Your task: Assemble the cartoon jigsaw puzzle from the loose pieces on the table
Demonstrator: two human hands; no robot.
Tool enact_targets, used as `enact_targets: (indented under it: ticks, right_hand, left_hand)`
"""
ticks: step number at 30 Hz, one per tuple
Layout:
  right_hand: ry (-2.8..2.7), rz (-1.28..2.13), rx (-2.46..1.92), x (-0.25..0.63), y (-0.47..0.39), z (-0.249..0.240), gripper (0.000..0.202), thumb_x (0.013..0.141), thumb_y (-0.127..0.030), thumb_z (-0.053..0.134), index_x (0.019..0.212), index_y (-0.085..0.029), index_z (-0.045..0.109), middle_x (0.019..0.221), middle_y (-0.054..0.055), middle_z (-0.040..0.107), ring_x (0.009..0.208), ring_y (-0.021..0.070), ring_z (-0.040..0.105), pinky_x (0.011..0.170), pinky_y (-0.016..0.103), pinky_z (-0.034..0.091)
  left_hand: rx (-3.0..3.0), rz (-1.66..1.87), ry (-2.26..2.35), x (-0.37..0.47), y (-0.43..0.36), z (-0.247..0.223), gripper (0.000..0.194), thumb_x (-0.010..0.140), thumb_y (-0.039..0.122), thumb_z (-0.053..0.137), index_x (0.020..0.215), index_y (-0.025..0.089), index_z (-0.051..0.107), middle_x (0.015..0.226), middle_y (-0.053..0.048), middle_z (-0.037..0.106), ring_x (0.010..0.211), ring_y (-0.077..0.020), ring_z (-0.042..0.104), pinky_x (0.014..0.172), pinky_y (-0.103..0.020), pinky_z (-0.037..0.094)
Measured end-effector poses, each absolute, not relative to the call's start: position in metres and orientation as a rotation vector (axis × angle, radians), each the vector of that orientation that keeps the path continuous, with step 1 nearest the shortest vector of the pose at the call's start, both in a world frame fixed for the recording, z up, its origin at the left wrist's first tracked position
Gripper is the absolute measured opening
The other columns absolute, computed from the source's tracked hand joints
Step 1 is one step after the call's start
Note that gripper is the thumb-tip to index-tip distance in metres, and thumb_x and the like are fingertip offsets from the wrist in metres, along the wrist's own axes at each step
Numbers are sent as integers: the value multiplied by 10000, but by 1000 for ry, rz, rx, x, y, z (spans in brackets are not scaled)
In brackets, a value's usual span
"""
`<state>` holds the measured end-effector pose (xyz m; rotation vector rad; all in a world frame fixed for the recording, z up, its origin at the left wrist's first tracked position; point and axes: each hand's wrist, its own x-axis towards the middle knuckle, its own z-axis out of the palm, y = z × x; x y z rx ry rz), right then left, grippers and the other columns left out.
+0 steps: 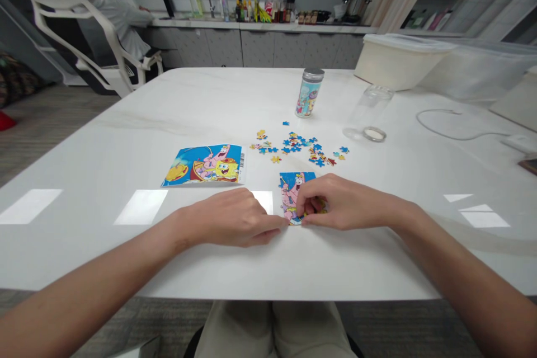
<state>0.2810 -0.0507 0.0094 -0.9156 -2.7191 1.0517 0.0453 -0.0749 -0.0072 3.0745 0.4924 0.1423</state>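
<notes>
A partly assembled jigsaw puzzle (289, 196) with a pink starfish figure lies flat near the table's front. The index finger of my left hand (239, 218) stretches to its lower left corner and touches it; the other fingers curl loosely, holding nothing. My right hand (331, 201) bends over the puzzle's right part, thumb and fingers closed down on it near the lower edge. It hides that side, and any single piece in the fingertips is hidden too. Behind lie loose puzzle pieces (296, 142). A picture sheet (205, 165) with the cartoon scene rests to the left.
Past the loose pieces stands a cartoon-printed canister (309, 93). A clear jar (369, 106) and a round lid (374, 134) are to its right. Storage bins (403, 61) and a white cable (444, 135) occupy the right side. A person sits by a chair (113, 50) back left.
</notes>
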Motion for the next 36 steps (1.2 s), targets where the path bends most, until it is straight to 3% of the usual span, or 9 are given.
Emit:
enact_targets:
  ticks: [11, 15, 21, 30, 36]
  right_hand:
    - [-2702, 1091, -920, 281, -51, 11, 33, 764, -177, 614, 783, -185, 640, 689, -13, 594, 577, 94, 515, 534, 215, 376]
    - [-2712, 1081, -922, 282, -51, 9, 49, 764, -169, 608, 799, -184, 639, 688, -16, 588, 586, 94, 517, 536, 212, 377]
    - [-2675, 1074, -874, 280, -54, 15, 84, 822, -225, 567, 808, -185, 639, 768, 10, 633, 648, 109, 541, 585, 227, 394]
    - [-2217, 729, -1376, 282, -44, 12, 226, 877, -351, 478, 779, -197, 611, 696, 7, 616, 599, 129, 503, 563, 268, 353]
    - [-2266, 543, -1566, 283, -41, 8, 169, 860, -274, 466, 825, -198, 612, 772, 37, 638, 673, 162, 541, 598, 284, 357]
  left_hand:
    - [3108, 280, 580, 46, -74, -10, 210, 913, 207, 407, 1023, 187, 585, 415, 68, 488, 354, -89, 392, 399, -253, 189]
    - [3102, 307, 708, 46, -73, -12, 213, 904, 238, 421, 968, 193, 619, 411, 59, 488, 352, -89, 401, 397, -249, 189]
    - [3077, 219, 537, 45, -73, -10, 241, 905, 176, 415, 1046, 207, 608, 498, 40, 578, 384, -79, 437, 412, -255, 202]
    - [3103, 191, 523, 44, -72, -12, 268, 891, 175, 436, 1125, 191, 565, 487, 45, 571, 380, -93, 432, 405, -262, 199]
    - [3008, 273, 1143, 51, -74, -14, 325, 883, 296, 472, 1167, 176, 573, 452, 43, 558, 369, -114, 451, 417, -237, 231]
